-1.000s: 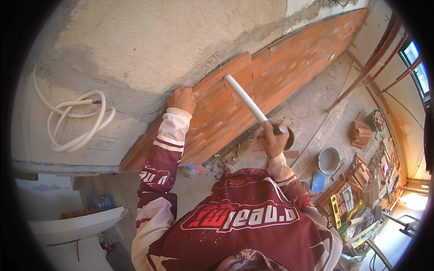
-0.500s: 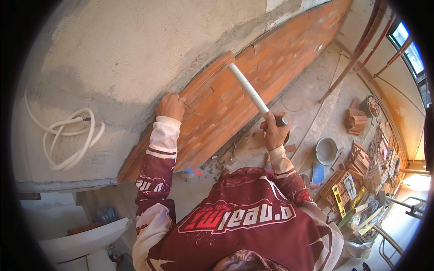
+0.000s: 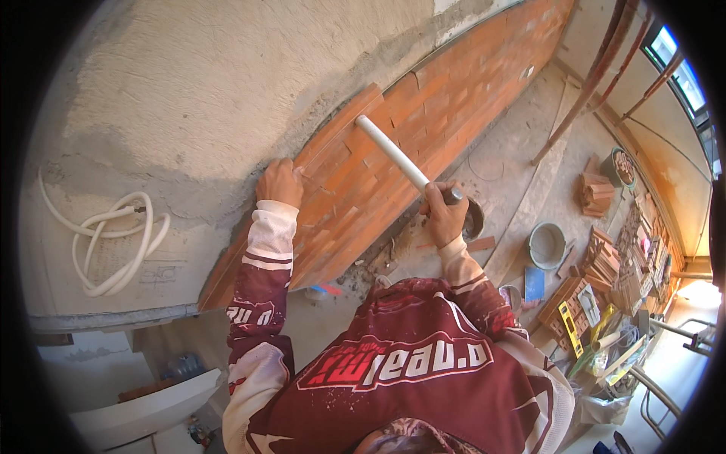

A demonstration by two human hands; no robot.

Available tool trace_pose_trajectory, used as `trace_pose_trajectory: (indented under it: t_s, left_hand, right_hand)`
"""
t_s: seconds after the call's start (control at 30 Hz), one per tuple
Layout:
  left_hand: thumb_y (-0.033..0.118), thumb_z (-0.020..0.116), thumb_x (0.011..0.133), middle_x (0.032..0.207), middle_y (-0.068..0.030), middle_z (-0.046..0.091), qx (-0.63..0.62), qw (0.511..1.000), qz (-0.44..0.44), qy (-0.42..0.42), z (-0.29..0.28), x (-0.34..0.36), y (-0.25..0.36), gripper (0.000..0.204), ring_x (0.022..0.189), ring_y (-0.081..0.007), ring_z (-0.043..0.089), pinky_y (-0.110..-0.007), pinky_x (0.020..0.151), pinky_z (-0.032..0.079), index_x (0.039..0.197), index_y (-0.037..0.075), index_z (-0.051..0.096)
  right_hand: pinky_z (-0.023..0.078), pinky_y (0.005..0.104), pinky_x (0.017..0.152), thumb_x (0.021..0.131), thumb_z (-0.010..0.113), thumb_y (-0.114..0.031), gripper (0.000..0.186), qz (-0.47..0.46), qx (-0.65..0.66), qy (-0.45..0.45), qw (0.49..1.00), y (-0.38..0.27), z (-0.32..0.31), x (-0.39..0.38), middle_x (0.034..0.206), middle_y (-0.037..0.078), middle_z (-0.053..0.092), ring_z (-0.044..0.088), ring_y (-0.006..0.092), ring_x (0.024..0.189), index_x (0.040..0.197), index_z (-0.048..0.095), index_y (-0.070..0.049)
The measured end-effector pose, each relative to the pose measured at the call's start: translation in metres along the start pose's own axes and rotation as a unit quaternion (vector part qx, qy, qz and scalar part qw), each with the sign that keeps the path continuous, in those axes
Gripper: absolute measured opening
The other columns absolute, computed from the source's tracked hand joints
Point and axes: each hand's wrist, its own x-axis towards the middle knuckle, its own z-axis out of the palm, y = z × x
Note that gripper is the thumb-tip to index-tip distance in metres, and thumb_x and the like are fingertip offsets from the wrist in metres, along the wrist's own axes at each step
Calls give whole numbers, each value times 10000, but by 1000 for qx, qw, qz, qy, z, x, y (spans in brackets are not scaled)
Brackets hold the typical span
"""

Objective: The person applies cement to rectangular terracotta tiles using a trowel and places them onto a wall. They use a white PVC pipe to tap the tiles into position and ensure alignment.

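Observation:
Orange-brown brick tiles cover a long strip of the wall in staggered rows. My left hand is closed at the upper edge of the tiling, its fingers curled on a top-row brick tile; the fingertips are partly hidden. In my right hand is a mallet-like tool with a long white handle and a dark round end. I grip it close to the dark end. The white tip meets the tiles near the top row, to the right of my left hand.
Bare rough plaster lies above the tiling, with a coiled white hose at left. On the floor at right are a bucket, loose brick tiles, a blue board and a yellow level. Reddish poles stand farther back.
My right hand and the white-handled tool have shifted left, and the tip now lies lower on the tiling. My left hand stays at the same tile edge.

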Motion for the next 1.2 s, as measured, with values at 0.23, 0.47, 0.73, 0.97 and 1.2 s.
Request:
trace_pose_trajectory:
  t_s: [0.23,0.47,0.73,0.97,1.2]
  left_hand:
    - [182,655,873,923,-187,630,8,1000,-4,-9,-5,-2,1,180,884,-403,600,-476,737,475,922,10,634]
    - [188,653,876,945,-191,621,4,1000,-3,-3,-5,-1,0,178,884,-403,599,-485,737,472,886,12,623]
    - [222,650,902,945,-175,632,36,999,6,-6,-7,-1,3,218,851,-390,648,-462,731,525,873,6,651]
    - [205,644,890,932,-195,630,26,999,-15,-26,-8,-1,5,200,871,-395,623,-474,742,494,893,7,659]
    - [220,642,893,936,-195,637,24,999,-24,-29,-3,-1,-1,213,895,-387,623,-469,755,495,895,9,667]
  right_hand:
    - [430,244,472,903,648,-131,167,9,26,43,999,-2,-6,-8,647,42,579,547,102,510,855,547,-7]
    - [430,239,467,904,647,-126,160,13,-9,10,1000,-9,-3,-5,644,37,573,540,99,497,853,550,-10]
    - [426,231,465,896,649,-102,143,5,-1,9,1000,-4,-3,-6,650,33,580,543,94,499,850,557,-3]
    - [417,229,470,891,658,-89,124,6,14,-14,1000,-6,12,-11,656,31,583,537,83,511,866,580,5]
    - [416,228,474,883,673,-81,127,-15,-5,-42,999,-8,10,-23,673,33,591,540,79,532,870,586,10]
